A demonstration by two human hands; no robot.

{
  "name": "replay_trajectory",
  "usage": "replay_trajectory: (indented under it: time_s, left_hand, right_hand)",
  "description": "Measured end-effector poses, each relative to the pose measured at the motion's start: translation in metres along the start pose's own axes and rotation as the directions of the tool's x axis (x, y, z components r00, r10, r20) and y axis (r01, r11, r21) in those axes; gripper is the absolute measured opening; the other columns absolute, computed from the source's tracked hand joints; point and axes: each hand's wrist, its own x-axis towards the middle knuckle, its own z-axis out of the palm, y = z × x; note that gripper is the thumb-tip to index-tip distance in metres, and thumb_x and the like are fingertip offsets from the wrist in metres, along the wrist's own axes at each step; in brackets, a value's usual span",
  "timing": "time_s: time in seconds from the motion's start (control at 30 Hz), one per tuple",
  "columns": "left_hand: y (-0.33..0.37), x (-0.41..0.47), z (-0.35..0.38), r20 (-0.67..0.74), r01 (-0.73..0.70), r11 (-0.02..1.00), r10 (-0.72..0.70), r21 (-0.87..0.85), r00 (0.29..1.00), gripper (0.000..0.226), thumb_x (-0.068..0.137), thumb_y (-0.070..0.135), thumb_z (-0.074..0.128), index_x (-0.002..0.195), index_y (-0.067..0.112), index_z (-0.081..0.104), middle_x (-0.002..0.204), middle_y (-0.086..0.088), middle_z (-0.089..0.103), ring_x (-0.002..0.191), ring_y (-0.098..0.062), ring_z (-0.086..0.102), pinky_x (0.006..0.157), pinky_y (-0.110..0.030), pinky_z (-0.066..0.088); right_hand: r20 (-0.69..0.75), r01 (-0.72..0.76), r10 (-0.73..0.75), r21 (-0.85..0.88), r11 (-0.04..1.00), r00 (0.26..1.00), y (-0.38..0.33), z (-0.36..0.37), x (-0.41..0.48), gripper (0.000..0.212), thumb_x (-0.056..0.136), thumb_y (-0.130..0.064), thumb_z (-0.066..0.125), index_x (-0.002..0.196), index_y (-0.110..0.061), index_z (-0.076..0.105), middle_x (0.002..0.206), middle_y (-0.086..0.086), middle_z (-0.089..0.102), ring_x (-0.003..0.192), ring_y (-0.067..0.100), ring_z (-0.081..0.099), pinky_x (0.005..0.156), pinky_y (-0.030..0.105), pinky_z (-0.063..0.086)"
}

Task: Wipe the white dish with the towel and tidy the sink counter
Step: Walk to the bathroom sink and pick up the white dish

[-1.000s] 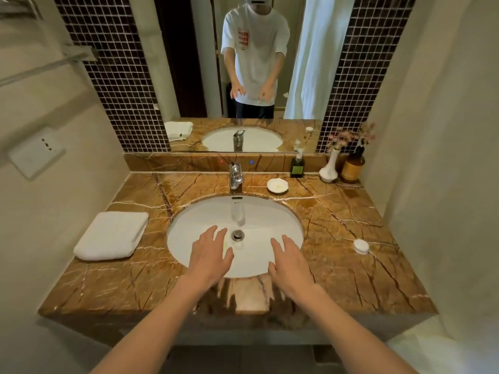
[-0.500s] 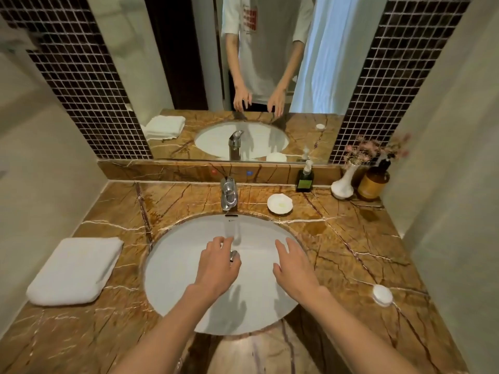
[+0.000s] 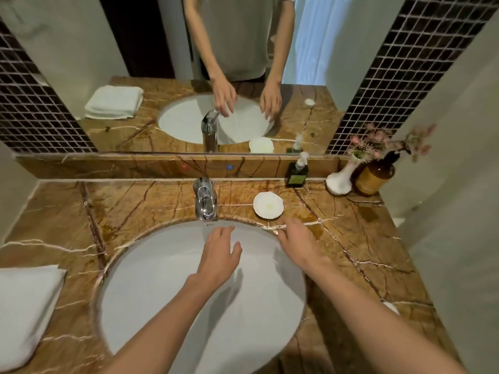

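A small white dish (image 3: 268, 205) with a scalloped edge sits on the brown marble counter (image 3: 140, 206), right of the chrome tap (image 3: 205, 198). A folded white towel (image 3: 25, 309) lies at the counter's left edge. My left hand (image 3: 220, 255) hovers over the white sink basin (image 3: 167, 292), fingers apart and empty. My right hand (image 3: 298, 240) reaches over the basin's far right rim, a short way below the dish, fingers spread and holding nothing.
A green pump bottle (image 3: 297, 171), a white vase with pink flowers (image 3: 340, 179) and an amber bottle (image 3: 374, 175) stand at the back right. A small white lid (image 3: 390, 307) lies by my right forearm. A mirror rises behind the counter; a wall closes the right side.
The view has moved closer to the counter. Both hands have travelled forward over the basin, the right one nearing the dish.
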Motion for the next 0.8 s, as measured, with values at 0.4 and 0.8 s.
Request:
replay_trajectory:
  time_s: [0.4, 0.8]
  left_hand:
    - [-0.030, 0.031, 0.004, -0.076, 0.122, 0.963, -0.144, -0.239, 0.987, 0.034, 0.092, 0.021, 0.053, 0.125, 0.015, 0.054, 0.117, -0.004, 0.061, 0.102, -0.014, 0.056, 0.087, -0.028, 0.041]
    - [-0.035, 0.022, 0.005, -0.120, 0.169, 0.956, -0.202, -0.241, 0.972, 0.035, 0.092, 0.023, 0.052, 0.126, 0.016, 0.053, 0.118, -0.004, 0.061, 0.105, -0.014, 0.056, 0.089, -0.029, 0.042]
  right_hand:
    - [0.005, -0.211, 0.213, 0.145, 0.967, 0.977, 0.033, 0.004, 0.134, 0.031, 0.096, -0.019, 0.051, 0.121, -0.008, 0.063, 0.123, 0.016, 0.065, 0.112, 0.035, 0.059, 0.093, 0.040, 0.048]
    - [0.235, -0.292, 0.239, 0.225, 0.930, 0.942, 0.037, 0.007, 0.149, 0.023, 0.091, -0.005, 0.056, 0.069, -0.007, 0.060, 0.066, 0.014, 0.065, 0.051, 0.018, 0.057, 0.045, 0.026, 0.045]
